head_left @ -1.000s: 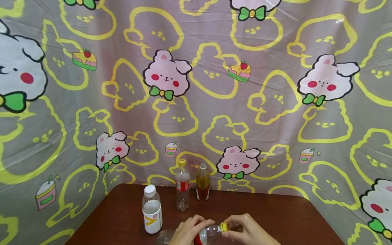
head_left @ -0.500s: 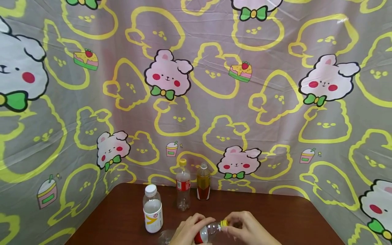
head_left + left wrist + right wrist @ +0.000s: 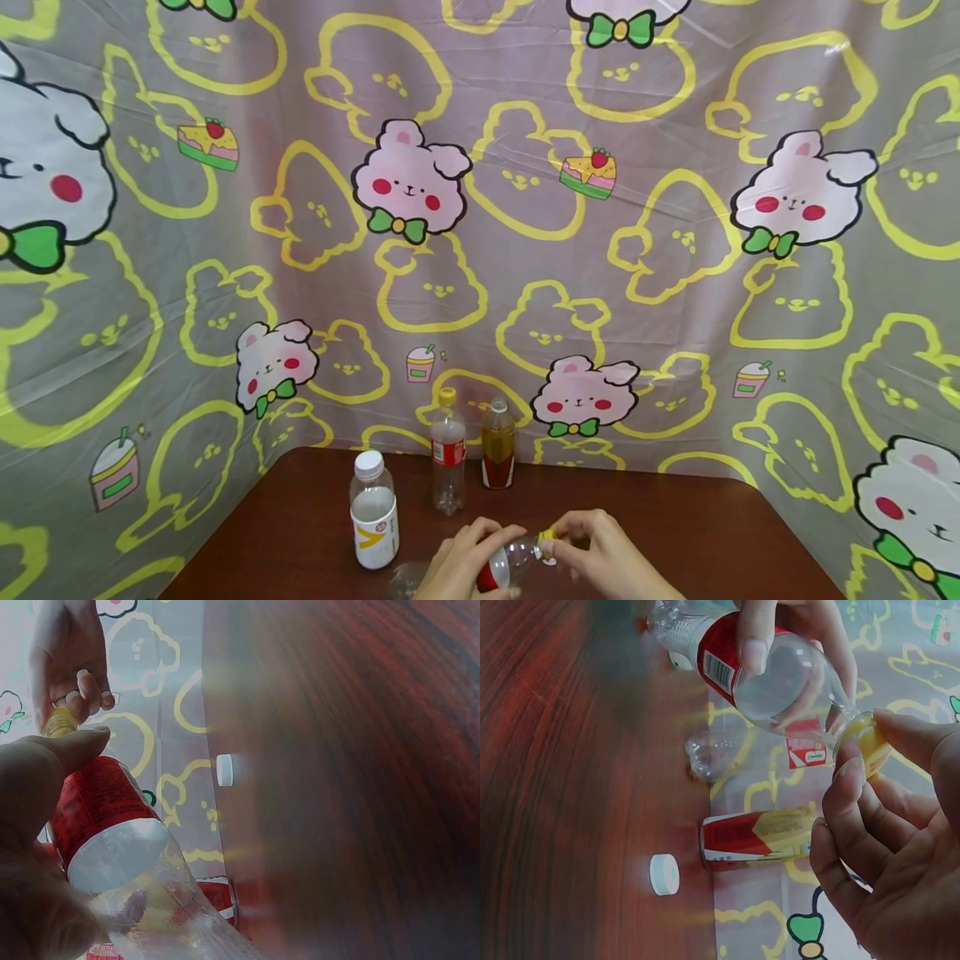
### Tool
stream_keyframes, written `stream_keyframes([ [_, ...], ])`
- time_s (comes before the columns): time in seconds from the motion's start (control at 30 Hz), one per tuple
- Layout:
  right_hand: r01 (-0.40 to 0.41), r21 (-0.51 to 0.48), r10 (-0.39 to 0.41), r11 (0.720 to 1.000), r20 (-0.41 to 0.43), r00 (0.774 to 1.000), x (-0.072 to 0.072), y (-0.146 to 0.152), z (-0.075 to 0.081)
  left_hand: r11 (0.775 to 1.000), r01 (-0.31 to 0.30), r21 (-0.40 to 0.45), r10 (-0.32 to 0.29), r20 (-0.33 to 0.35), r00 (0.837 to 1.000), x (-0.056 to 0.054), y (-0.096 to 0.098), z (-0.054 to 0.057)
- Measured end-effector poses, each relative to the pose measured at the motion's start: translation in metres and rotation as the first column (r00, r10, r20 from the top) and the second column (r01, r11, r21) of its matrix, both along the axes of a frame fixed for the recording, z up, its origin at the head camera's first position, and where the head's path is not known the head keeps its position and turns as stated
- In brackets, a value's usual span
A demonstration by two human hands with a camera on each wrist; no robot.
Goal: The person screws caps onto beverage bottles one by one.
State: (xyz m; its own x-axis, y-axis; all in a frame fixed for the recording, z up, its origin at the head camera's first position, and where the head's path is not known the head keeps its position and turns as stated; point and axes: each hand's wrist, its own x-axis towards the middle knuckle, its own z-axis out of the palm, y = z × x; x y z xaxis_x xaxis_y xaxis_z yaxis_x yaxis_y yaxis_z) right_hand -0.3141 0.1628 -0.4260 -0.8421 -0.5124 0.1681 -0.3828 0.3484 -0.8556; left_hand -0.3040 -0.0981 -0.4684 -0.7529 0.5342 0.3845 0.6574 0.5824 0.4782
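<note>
My left hand grips a clear plastic soda bottle with a red label, tilted so its neck points right. At the neck, my right hand pinches the yellow bottle cap between thumb and fingers. Whether the cap is still threaded on the neck I cannot tell. The right wrist view shows the left thumb pressed over the label. In the left wrist view a loose white cap lies on the table. The held bottle's lower end is largely hidden behind my left hand in the head view.
A bottle with a white cap and label stands at left on the brown table. Farther back stand a yellow-capped, red-labelled bottle and a yellow-and-red bottle. A patterned curtain rises behind the table.
My right hand has shifted slightly up, and its fingers have changed position around the yellow cap. The left hand keeps its grip on the bottle, almost still.
</note>
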Motion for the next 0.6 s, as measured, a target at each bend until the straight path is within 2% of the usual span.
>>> stream_keyframes([
  [0.33,0.014,-0.079,-0.010,0.997,0.052,0.999,0.0027,-0.0037,-0.0011,1.000,-0.008,-0.022,0.007,-0.054,0.999,0.0007,0.0013,0.0006],
  [0.6,0.008,-0.034,-0.007,0.999,0.018,1.000,0.0032,-0.0030,-0.0003,1.000,-0.009,-0.010,0.010,0.028,1.000,0.0009,0.0011,0.0031],
])
